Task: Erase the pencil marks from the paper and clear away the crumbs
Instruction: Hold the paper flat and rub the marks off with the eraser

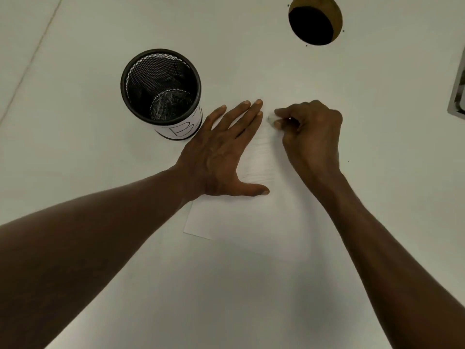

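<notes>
The paper (241, 217) lies flat on the white table (100, 273), just beside the mesh cup (161, 91); the left hand (221, 154) presses it down with fingers spread and holds nothing. The right hand (312, 129) pinches a small white eraser (271, 119) between thumb and fingertips at the sheet's far edge. Faint pencil lines remain between the hands, so erasing appears unfinished; no crumbs can be distinguished, and clearing is judged still outstanding.

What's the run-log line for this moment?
left hand: flat on white paper sheet | right hand: pinching small white eraser on sheet | black mesh cup: upright, left of sheet
</notes>
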Tool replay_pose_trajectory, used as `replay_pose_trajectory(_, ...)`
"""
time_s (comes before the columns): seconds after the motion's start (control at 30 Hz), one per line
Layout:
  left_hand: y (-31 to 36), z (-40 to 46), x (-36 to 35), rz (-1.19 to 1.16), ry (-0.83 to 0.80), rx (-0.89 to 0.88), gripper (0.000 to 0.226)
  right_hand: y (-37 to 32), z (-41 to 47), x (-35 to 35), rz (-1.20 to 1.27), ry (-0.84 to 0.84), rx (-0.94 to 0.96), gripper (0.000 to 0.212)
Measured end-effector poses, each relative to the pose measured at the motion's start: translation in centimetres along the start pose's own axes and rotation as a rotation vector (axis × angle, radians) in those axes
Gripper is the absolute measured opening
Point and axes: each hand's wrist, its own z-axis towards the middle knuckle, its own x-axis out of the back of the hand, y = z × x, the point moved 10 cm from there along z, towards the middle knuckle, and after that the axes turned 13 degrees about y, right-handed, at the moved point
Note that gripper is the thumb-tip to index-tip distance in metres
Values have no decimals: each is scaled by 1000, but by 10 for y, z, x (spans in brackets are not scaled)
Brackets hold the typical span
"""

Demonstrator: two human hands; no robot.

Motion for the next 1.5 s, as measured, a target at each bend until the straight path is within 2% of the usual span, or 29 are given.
replay_pose_trajectory(0.07,0,0,0,-2,0,1,133,-1,1,-2,-14,-8,3,17)
replay_pose_trajectory(0.23,0,0,1,-7,17,-4,132,-18,-61,20,6,-87,-18,16)
replay_pose_trajectory(0.4,1,1,1,0,13,-5,133,-1,4,-5,-38,-6,-12,18)
replay_pose_trajectory(0.6,0,0,0,-2,10,-3,133,-12,-61,20,14,-76,-78,18)
replay_pose_trajectory(0.8,1,1,1,-2,6,-4,133,2,-1,-4,-36,15,-52,17)
replay_pose_trajectory(1.0,0,1,1,-8,16,-3,132,-7,-63,24,38,-50,-121,20)
replay_pose_trajectory(1.17,1,1,1,13,5,-1,133,14,-1,1,4,25,-142,19)
replay_pose_trajectory(1.37,-1,1,0,6,8,6,133,1,-58,29,52,-14,-155,19)
replay_pose_trajectory(1.5,0,0,1,5,6,10,133,20,-13,9,66,17,-227,24)
